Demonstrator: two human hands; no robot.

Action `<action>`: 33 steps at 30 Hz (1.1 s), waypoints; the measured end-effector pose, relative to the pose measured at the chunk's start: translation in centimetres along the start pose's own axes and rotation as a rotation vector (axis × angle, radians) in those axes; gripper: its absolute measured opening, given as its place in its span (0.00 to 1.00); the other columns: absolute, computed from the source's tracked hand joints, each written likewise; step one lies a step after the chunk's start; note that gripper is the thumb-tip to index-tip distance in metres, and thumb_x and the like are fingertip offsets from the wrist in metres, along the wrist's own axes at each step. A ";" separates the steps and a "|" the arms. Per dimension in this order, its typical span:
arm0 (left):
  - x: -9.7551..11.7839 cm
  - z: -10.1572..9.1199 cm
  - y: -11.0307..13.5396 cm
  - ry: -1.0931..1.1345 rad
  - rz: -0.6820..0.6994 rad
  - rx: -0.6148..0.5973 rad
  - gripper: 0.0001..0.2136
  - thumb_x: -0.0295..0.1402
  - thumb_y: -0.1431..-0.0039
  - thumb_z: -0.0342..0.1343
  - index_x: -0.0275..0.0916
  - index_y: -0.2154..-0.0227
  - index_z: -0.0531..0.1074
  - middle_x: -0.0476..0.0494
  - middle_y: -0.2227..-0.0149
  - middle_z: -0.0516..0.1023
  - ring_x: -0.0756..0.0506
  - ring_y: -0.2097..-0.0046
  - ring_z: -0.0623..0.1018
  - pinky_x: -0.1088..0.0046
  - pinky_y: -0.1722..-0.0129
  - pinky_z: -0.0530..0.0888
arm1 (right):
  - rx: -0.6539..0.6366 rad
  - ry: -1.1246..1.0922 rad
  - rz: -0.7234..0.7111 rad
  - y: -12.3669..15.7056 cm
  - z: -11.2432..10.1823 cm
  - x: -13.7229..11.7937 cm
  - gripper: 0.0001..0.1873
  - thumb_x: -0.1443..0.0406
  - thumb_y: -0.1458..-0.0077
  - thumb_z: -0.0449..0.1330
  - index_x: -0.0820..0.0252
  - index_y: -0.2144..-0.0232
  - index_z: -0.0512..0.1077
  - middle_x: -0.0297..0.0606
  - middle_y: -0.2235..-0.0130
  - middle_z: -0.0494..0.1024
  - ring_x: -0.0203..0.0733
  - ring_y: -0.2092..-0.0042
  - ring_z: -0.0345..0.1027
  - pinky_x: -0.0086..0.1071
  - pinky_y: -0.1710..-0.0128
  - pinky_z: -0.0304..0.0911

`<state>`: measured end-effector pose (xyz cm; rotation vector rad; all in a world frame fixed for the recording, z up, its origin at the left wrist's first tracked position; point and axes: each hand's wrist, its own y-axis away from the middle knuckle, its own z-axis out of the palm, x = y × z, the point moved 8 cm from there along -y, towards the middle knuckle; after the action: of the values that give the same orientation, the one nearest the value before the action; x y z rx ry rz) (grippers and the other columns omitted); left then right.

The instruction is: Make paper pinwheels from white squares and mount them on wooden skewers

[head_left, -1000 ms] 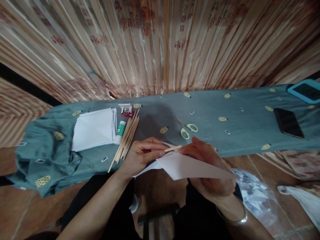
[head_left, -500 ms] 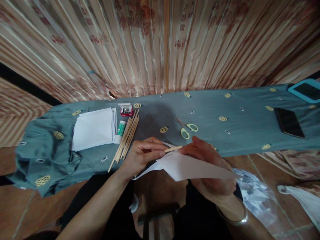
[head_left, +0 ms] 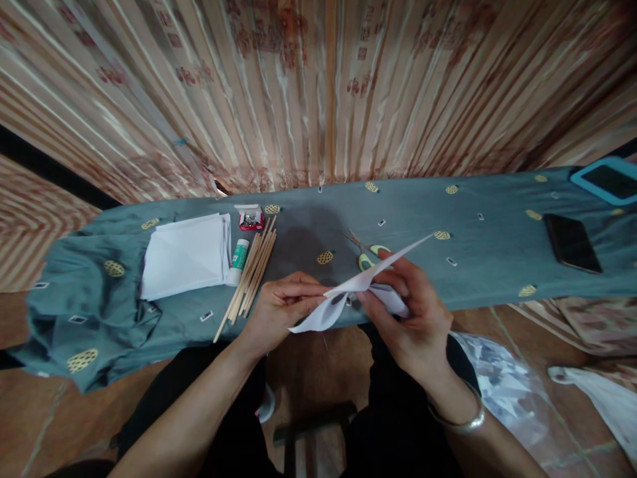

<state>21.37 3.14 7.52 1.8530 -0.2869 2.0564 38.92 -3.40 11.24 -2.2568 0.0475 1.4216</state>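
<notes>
Above the near edge of the cloth-covered table, both my hands hold a piece of white paper (head_left: pixel 368 275) with curled, folded flaps. My left hand (head_left: pixel 286 307) pinches its left end between thumb and fingers. From the right, my right hand (head_left: pixel 413 312) grips the paper near its middle, thumb below and fingers partly behind a raised flap. No wooden stick shows between the hands now; whether one is hidden there I cannot tell. Just behind the paper lie scissors (head_left: pixel 365 260) with yellow-green handles, partly covered by it.
On the green cloth (head_left: pixel 298 249), left, are a stack of white paper (head_left: pixel 186 255), a glue stick (head_left: pixel 239 262), wooden sticks (head_left: pixel 253 272) and a red box of small metal pieces (head_left: pixel 251 219). A phone (head_left: pixel 572 242) and blue-framed device (head_left: pixel 610 180) lie right. A plastic bag (head_left: pixel 502 385) sits below.
The broad paper flap has swung from low on the right to pointing up and right. My right hand has turned, its fingers now behind the paper. The stick between my hands has gone from sight.
</notes>
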 end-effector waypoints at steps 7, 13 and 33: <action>-1.0 0.0 0.1 -0.015 -0.028 0.030 0.11 0.40 0.57 0.71 0.41 0.72 0.84 0.42 0.71 0.77 0.49 0.69 0.74 0.75 0.70 0.70 | -0.037 -0.123 0.022 -0.6 0.9 0.2 0.26 0.66 0.46 0.64 0.49 0.45 0.66 0.32 0.58 0.83 0.38 0.61 0.79 0.29 0.64 0.77; -1.8 -0.2 0.4 0.011 -0.060 0.076 0.12 0.41 0.59 0.72 0.42 0.72 0.84 0.43 0.70 0.78 0.49 0.68 0.74 0.74 0.68 0.72 | -0.075 -0.171 0.057 -0.8 1.5 0.8 0.25 0.67 0.46 0.63 0.51 0.46 0.66 0.32 0.61 0.83 0.35 0.65 0.78 0.27 0.68 0.75; -3.9 -0.9 0.8 0.151 -0.123 0.135 0.10 0.36 0.61 0.72 0.39 0.73 0.84 0.45 0.71 0.78 0.50 0.69 0.73 0.76 0.70 0.67 | -0.094 -0.023 -0.017 -1.1 2.4 0.3 0.24 0.64 0.45 0.62 0.52 0.46 0.65 0.33 0.59 0.84 0.41 0.58 0.79 0.34 0.60 0.74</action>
<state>20.55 2.23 3.67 1.7303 0.0049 2.1620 37.31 -1.32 10.54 -2.3105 -0.0473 1.4684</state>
